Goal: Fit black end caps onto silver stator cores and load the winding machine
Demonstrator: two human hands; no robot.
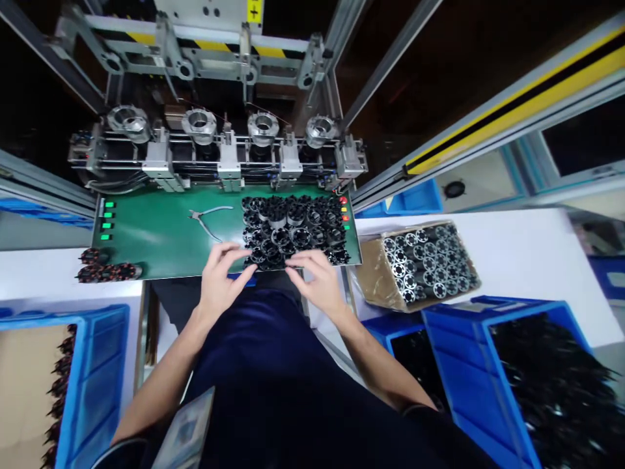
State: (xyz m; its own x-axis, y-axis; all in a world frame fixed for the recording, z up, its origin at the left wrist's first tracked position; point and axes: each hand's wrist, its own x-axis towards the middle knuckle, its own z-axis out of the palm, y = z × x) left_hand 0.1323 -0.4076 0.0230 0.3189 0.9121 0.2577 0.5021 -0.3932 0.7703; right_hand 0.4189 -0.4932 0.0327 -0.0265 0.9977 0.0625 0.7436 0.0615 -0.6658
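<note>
Slotted black rings [289,229] stood clustered, many openings facing up, axes upright, near left hand [217,280] and right hand [319,281], fingers [229,258] spread.

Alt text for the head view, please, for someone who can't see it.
A person's left hand and right hand curve open at the near edge of piled black parts on a green tabletop. Pliers lie left of them; a machine stands behind.
</note>
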